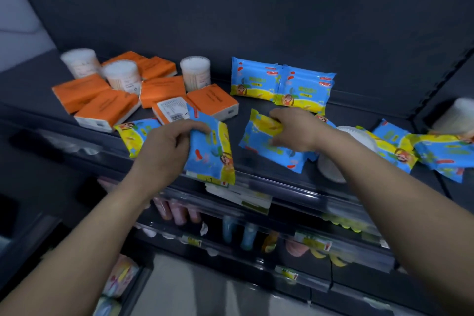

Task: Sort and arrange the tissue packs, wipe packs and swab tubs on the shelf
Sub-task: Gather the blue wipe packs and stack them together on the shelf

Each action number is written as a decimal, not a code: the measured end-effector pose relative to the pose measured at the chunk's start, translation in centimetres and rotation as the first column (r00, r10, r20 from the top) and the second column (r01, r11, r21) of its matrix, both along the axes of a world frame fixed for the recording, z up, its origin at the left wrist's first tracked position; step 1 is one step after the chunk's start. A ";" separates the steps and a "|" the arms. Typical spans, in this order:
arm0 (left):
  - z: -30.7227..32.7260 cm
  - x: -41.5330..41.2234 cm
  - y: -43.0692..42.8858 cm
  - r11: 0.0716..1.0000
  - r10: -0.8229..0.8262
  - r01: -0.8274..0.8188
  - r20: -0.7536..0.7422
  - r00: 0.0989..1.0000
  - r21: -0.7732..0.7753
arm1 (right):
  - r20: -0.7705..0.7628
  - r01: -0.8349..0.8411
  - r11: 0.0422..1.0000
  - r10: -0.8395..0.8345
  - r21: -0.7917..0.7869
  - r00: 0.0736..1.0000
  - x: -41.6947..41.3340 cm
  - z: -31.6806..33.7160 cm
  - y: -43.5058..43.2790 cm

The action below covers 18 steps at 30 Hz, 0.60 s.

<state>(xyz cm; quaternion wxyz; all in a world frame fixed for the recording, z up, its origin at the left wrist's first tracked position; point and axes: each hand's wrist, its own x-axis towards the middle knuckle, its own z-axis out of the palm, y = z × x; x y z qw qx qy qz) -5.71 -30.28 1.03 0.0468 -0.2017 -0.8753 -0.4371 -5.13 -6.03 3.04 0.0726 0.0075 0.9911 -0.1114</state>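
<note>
While left hand [166,147] and right hand [295,131] are gripping blue-and-yellow plastic wipe packs [210,159] mid-frame, stacking them upper-centre is likely coming next.

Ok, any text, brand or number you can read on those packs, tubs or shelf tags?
No text is legible.
Label on the overturned tissue pack: small print and a barcode, blurred.
Fronts of the wipe packs: red badge, blurred.
Side of the swab tub: faint print, too small.
The shelf-edge tags: blurred.
</note>
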 end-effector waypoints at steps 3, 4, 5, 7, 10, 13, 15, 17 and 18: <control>0.7 0.9 0.6 0.992 0.039 -0.053 0.118 0.992 0.116 | -0.136 0.097 0.978 -0.124 -0.184 0.983 0.0 0.7 0.4; 0.8 1.1 0.8 0.988 0.043 -0.062 0.132 0.990 0.142 | -0.164 0.106 0.958 -0.153 -0.267 0.975 0.0 1.0 0.7; 0.9 1.2 1.0 0.988 0.039 -0.057 0.120 0.992 0.147 | -0.182 0.109 0.928 -0.184 -0.357 0.966 0.0 1.2 1.0; 0.9 1.5 1.4 0.991 0.027 -0.038 0.090 0.996 0.128 | -0.197 0.103 0.827 -0.249 -0.553 0.948 -0.1 1.5 1.6; 1.1 1.4 2.0 0.991 0.040 -0.048 0.068 0.997 0.121 | -0.190 0.098 0.704 -0.319 -0.704 0.928 -0.6 1.7 2.4; 1.6 0.8 2.5 0.989 0.036 -0.041 0.040 0.999 0.140 | -0.203 0.152 0.709 -0.389 -0.688 0.898 -1.3 2.0 3.1; 1.9 -0.4 3.0 0.991 -0.001 0.000 0.007 1.000 0.131 | -0.234 0.206 0.715 -0.465 -0.668 0.854 -1.8 2.3 3.8; 2.3 -2.1 3.7 0.990 -0.060 0.061 -0.013 0.998 0.126 | -0.176 0.223 0.597 -0.535 -0.770 0.826 -2.4 2.6 4.6; 2.4 -3.2 4.1 0.988 -0.091 0.093 -0.027 0.995 0.120 | -0.125 0.229 0.532 -0.548 -0.815 0.827 -2.6 2.7 5.0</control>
